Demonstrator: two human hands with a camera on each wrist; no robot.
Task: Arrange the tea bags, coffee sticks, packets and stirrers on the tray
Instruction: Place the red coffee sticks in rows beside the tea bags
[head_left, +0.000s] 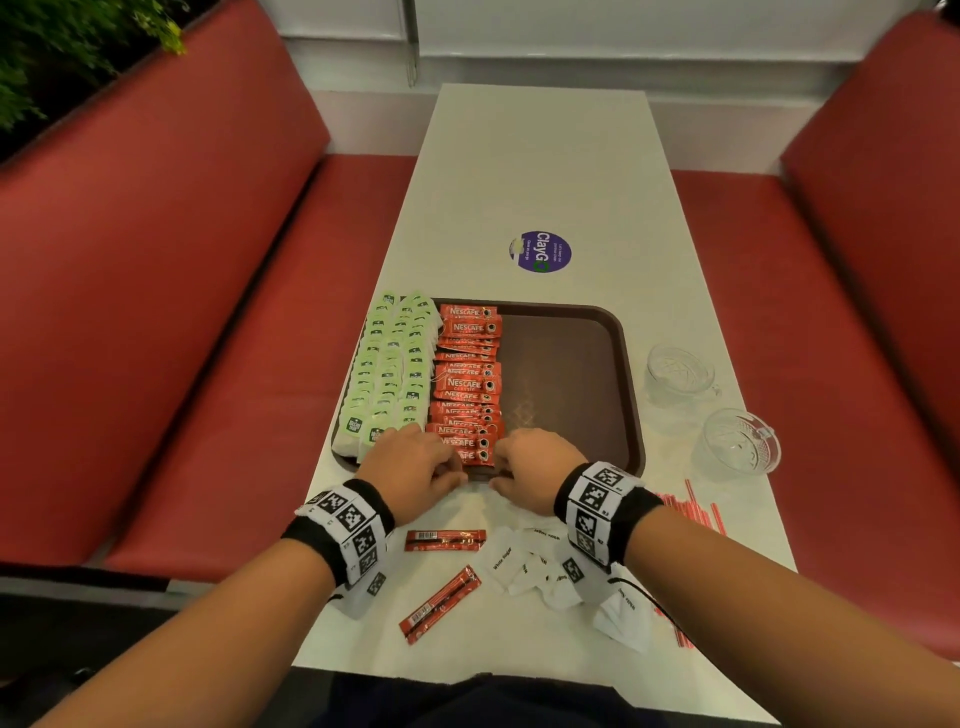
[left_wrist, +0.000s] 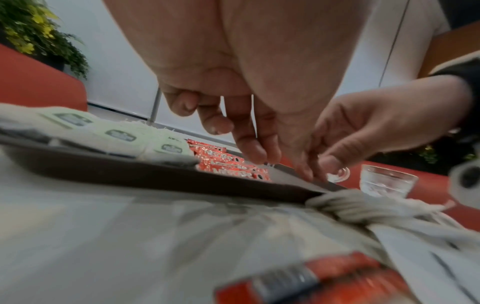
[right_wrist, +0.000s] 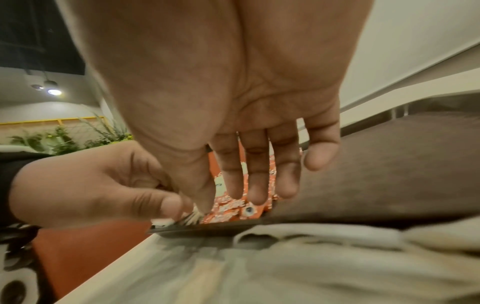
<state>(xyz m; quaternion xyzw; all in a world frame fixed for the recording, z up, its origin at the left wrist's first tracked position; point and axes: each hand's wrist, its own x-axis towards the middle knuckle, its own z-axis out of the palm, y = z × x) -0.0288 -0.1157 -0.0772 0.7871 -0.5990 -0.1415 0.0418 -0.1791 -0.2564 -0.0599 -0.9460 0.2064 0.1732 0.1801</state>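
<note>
A brown tray (head_left: 566, 395) holds several green tea bags (head_left: 387, 374) along its left side. Beside them runs a column of red coffee sticks (head_left: 467, 384). Both hands meet at the near end of that column. My left hand (head_left: 457, 467) has bent fingers whose tips touch the nearest sticks (left_wrist: 241, 174), and its thumb lies on the tray rim. The straight fingers (right_wrist: 257, 185) of my right hand (head_left: 501, 462) rest on top of the sticks. Two loose coffee sticks (head_left: 445, 539) (head_left: 440, 604) lie on the table behind my wrists. White sugar packets (head_left: 530, 566) and red stirrers (head_left: 696, 512) lie at the near right.
Two glass cups (head_left: 675, 371) (head_left: 737, 441) stand on the table right of the tray. A purple sticker (head_left: 540, 251) is stuck beyond the tray. Red benches (head_left: 208, 312) flank the narrow white table. The tray's right half is bare.
</note>
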